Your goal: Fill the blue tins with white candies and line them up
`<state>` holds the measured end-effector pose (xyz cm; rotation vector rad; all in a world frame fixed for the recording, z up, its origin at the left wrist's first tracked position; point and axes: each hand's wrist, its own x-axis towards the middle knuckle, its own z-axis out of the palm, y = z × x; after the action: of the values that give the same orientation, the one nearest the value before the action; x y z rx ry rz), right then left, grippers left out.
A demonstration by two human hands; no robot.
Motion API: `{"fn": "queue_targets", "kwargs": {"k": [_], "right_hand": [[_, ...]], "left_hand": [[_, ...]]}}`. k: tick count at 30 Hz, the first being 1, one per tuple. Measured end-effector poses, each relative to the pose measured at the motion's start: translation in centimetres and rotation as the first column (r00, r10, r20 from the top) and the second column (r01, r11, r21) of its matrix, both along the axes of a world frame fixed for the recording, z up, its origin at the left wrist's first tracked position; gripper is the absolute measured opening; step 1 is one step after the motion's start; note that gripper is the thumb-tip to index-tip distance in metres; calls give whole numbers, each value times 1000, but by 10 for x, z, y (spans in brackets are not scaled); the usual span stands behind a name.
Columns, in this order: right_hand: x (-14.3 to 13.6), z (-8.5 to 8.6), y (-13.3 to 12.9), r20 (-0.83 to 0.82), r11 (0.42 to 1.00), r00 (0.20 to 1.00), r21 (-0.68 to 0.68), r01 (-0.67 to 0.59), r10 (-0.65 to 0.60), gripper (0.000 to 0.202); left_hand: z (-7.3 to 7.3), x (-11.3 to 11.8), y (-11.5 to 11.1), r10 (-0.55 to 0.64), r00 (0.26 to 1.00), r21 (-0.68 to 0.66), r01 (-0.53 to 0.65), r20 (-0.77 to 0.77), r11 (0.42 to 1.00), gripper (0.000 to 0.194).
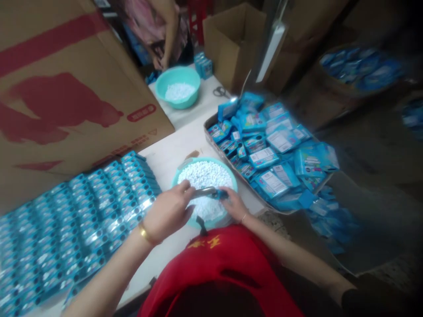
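Observation:
My left hand, with a gold band at the wrist, is closed around a shiny metal scoop that points to the right. The scoop's far end meets a small blue packet, which the fingers of my right hand pinch. Blur hides the packet's opening. Both hands are above a light turquoise bowl of small white pellets. Part of the bowl lies hidden behind my hands and the scoop.
Rows of blue packs fill the left side. A large printed carton stands behind them. On the right, a box overflows with blue packets. Across the table, a co-worker's hands are beside another bowl, near scissors.

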<state>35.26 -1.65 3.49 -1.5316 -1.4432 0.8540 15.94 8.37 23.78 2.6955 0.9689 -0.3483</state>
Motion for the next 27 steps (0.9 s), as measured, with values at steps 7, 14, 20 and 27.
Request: {"fn": "queue_targets", "kwargs": {"k": [7, 14, 20, 27], "right_hand": [[-9, 20, 19, 61, 995, 995, 59, -82, 79, 34], [110, 40, 99, 557, 925, 738, 237, 298, -381, 66], [194, 25, 132, 886, 973, 450, 10, 229, -115, 67], [209, 13, 140, 911, 989, 408, -1, 148, -60, 68]], "left_hand": [[-68, 1, 33, -6, 959, -224, 73, 285, 972, 33], [-77, -41, 137, 220, 941, 9, -230, 258, 973, 18], [-135, -111, 253, 493, 868, 193, -475, -54, 858, 25], [-187, -164, 307, 613, 780, 160, -593, -128, 789, 36]]}}
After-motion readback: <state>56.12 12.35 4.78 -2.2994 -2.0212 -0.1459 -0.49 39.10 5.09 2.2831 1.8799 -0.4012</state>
